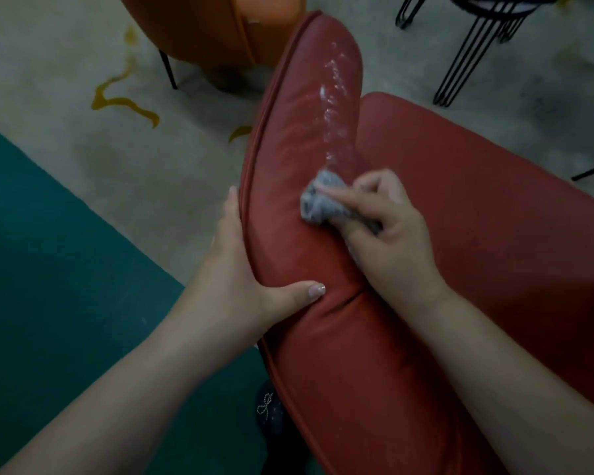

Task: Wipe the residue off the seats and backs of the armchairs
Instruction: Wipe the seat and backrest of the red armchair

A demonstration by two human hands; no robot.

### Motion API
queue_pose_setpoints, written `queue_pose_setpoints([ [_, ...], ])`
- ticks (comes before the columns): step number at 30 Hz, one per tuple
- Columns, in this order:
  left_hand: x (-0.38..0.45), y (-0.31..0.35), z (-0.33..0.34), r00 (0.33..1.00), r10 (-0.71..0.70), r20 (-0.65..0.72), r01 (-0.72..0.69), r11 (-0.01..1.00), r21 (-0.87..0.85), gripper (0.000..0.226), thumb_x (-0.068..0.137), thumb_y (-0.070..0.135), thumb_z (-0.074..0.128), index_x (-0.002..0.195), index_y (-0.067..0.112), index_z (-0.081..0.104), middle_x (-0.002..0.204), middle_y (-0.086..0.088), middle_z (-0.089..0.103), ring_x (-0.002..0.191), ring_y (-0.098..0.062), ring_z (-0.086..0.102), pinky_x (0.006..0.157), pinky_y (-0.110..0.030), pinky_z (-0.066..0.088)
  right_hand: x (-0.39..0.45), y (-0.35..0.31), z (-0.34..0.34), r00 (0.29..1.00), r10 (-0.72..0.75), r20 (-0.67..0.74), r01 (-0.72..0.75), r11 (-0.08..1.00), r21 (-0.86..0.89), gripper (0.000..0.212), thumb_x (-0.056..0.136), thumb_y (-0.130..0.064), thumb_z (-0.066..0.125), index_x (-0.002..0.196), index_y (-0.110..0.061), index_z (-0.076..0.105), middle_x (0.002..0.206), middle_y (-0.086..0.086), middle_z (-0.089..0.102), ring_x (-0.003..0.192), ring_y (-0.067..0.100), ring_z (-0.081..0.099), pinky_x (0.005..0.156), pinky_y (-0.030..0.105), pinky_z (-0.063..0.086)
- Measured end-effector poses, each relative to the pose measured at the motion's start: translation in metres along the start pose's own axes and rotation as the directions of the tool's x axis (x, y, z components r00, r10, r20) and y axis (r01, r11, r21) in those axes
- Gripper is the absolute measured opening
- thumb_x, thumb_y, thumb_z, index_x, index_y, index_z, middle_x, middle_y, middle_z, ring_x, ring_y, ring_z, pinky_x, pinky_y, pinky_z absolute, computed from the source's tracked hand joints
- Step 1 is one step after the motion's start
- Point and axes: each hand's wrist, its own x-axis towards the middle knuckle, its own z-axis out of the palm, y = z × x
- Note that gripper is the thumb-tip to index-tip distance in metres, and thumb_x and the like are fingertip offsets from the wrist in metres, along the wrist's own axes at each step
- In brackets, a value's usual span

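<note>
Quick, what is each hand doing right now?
Left hand: grips the red chair back, thumb in front, fingers behind.
Right hand: fingers curled round a grey cloth, pressing it on the chair back.

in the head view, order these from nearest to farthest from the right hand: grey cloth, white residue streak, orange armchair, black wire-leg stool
From the right hand:
1. grey cloth, gripped in its fingers against the red armchair back.
2. white residue streak, up the backrest just beyond the cloth.
3 and 4. orange armchair, top left, and black wire-leg stool, top right: too close to call.
</note>
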Motion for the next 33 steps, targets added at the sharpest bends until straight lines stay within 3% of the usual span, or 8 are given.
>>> queue_pose_setpoints([
  [3,0.009,0.001,-0.002,1.000,0.009,-0.023,-0.009,1.000,-0.011,0.144,0.035,0.062,0.078,0.152,0.043,-0.003,0.146,0.027,0.028,0.116,0.022,0.040,0.080,0.011,0.029,-0.026,0.001,-0.008,0.999,-0.015,0.040,0.014,0.999,0.038,0.038,0.081,-0.007,0.064,0.117,-0.021,0.065,0.089,0.007,0.044,0.081,0.006,0.046,0.076,0.012,0.039],
  [6,0.017,0.006,-0.003,0.998,0.052,-0.045,-0.051,0.998,0.042,0.139,0.033,0.068,0.074,0.147,0.053,-0.004,0.139,0.032,0.022,0.106,0.036,0.029,0.076,0.014,0.022,0.001,0.003,0.000,0.999,-0.041,0.006,0.042,0.999,-0.022,0.038,0.080,-0.005,0.067,0.115,-0.019,0.064,0.088,0.005,0.042,0.081,0.006,0.045,0.077,0.012,0.038],
  [12,0.031,0.011,-0.011,0.996,0.055,0.065,-0.064,0.986,0.151,0.133,0.038,0.064,0.077,0.147,0.056,0.000,0.144,0.032,0.017,0.130,0.021,0.020,0.086,0.012,0.019,0.035,0.013,0.009,0.997,0.034,-0.065,-0.031,0.999,0.044,0.038,0.083,-0.003,0.067,0.118,-0.019,0.062,0.090,0.008,0.042,0.080,0.008,0.045,0.076,0.014,0.039],
  [16,0.043,0.019,-0.023,0.990,0.045,0.132,-0.070,0.979,0.191,0.135,0.038,0.062,0.079,0.145,0.060,-0.004,0.145,0.034,0.014,0.129,0.024,0.017,0.086,0.009,0.020,0.000,0.010,0.003,0.999,-0.049,-0.002,0.049,0.994,0.095,0.033,0.083,-0.010,0.065,0.114,-0.020,0.067,0.090,0.005,0.042,0.080,0.006,0.046,0.077,0.012,0.039],
  [20,0.055,0.026,-0.026,0.988,0.056,0.144,-0.088,0.970,0.228,0.137,0.035,0.066,0.078,0.144,0.060,-0.005,0.129,0.050,0.011,0.112,0.039,0.013,0.082,0.013,0.019,0.052,0.018,0.009,0.998,-0.045,-0.043,0.047,0.998,0.041,0.037,0.081,-0.001,0.067,0.116,-0.016,0.065,0.089,0.007,0.041,0.081,0.009,0.044,0.079,0.014,0.038],
  [25,0.067,0.030,-0.030,0.990,0.054,0.133,-0.087,0.964,0.253,0.135,0.037,0.065,0.078,0.147,0.056,-0.002,0.146,0.032,0.016,0.131,0.021,0.019,0.088,0.012,0.017,0.066,0.028,0.013,0.994,-0.006,-0.110,0.016,0.996,0.091,0.035,0.083,-0.003,0.065,0.117,-0.015,0.064,0.091,0.009,0.041,0.085,0.006,0.044,0.082,0.013,0.038],
  [28,0.079,0.033,-0.032,0.988,0.082,0.128,-0.113,0.960,0.258,0.133,0.040,0.063,0.078,0.148,0.055,0.000,0.145,0.033,0.017,0.129,0.023,0.020,0.088,0.013,0.016,0.045,0.026,0.012,0.995,-0.034,-0.093,0.045,0.991,0.124,0.031,0.085,-0.013,0.063,0.116,-0.019,0.065,0.092,0.006,0.042,0.087,0.002,0.045,0.083,0.012,0.038],
  [33,0.098,0.036,-0.031,0.983,0.149,0.105,-0.172,0.950,0.261,0.129,0.039,0.066,0.072,0.148,0.052,0.005,0.130,0.044,0.020,0.117,0.033,0.019,0.087,0.013,0.015,0.096,0.034,0.019,0.988,0.021,-0.150,-0.005,0.995,0.100,0.034,0.084,-0.005,0.066,0.117,-0.013,0.064,0.091,0.008,0.040,0.084,0.007,0.044,0.082,0.014,0.039],
])
